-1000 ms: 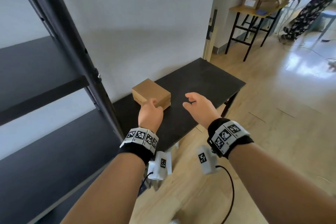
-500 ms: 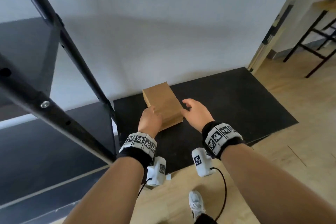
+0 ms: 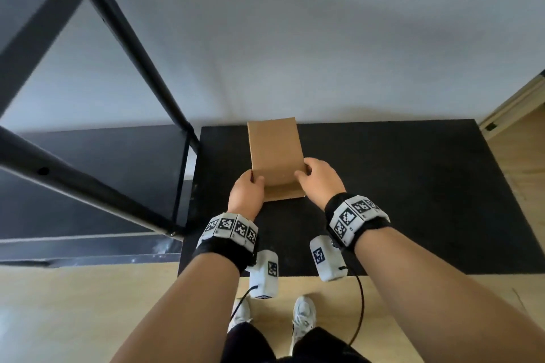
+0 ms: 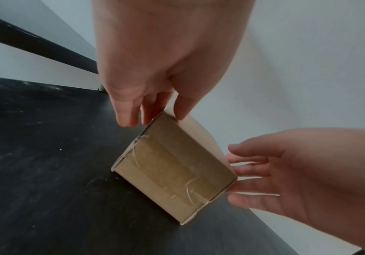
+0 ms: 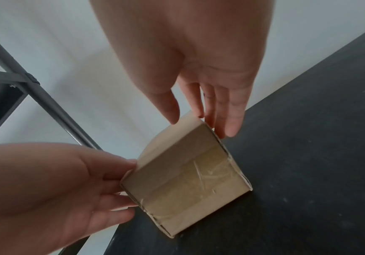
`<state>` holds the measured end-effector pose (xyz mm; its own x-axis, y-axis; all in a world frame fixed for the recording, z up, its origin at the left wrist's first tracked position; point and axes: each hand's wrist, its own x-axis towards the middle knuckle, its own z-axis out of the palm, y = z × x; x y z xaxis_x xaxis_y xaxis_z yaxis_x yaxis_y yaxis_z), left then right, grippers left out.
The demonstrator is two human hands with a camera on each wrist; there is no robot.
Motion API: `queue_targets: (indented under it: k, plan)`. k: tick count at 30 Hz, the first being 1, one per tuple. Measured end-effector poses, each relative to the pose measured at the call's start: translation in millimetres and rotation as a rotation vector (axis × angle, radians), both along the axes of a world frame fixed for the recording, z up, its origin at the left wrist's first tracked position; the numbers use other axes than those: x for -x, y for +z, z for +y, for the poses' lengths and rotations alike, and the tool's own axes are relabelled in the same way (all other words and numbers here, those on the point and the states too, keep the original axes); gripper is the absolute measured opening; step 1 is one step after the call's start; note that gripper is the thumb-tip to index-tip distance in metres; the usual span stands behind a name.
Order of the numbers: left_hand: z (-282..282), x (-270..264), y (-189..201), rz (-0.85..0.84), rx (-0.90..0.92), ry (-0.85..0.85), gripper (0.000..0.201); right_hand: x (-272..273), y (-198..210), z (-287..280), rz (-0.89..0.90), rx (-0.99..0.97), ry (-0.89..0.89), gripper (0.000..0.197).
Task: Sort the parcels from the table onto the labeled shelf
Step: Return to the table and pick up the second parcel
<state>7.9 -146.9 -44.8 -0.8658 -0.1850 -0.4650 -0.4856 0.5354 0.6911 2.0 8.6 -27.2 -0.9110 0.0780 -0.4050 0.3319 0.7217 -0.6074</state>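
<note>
With the parcel (image 3: pixel 275 156) on the table's (image 3: pixel 413 186) far left, my left hand (image 3: pixel 246 196) and right hand (image 3: pixel 320 183) pinch its near corners, so I'd squeeze evenly and lift level.

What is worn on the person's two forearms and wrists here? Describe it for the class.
Both forearms are bare, no sleeves. Each wrist carries a black fabric band topped by a ring of white square tiles printed with black-and-white coded markers. Under each wrist hangs a white boxy camera unit with its own marker, trailing a thin black cable.

shelf (image 3: pixel 88 156) labels unseen, parcel (image 3: pixel 275 156) underside hidden
</note>
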Motion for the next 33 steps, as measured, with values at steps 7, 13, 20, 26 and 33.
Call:
queue_targets:
  k: [7,13,20,26,33]
  plan:
    - [-3.0,-17.3,9.5,0.212,-0.065,0.172,0.042,-5.4,-11.2,-7.7,0.018,0.067,-0.015,0.050]
    - [-8.9,-24.9,11.4,0.324,-0.062,0.142,0.036,-15.7,-22.5,-9.3,-0.068,0.104,-0.036,0.051]
    - [1.8,-18.6,4.0,0.212,-0.103,0.126,0.059,-9.9,-11.6,9.3,0.042,0.104,-0.067,0.052]
    - [23.2,-17.5,3.2,0.121,-0.154,0.108,0.074,-13.1,-0.6,17.2,0.113,0.158,-0.109,0.051]
    - [17.6,-22.5,11.2,0.198,-0.115,0.127,0.048,-19.6,-2.4,12.1,0.108,0.135,-0.056,0.050]
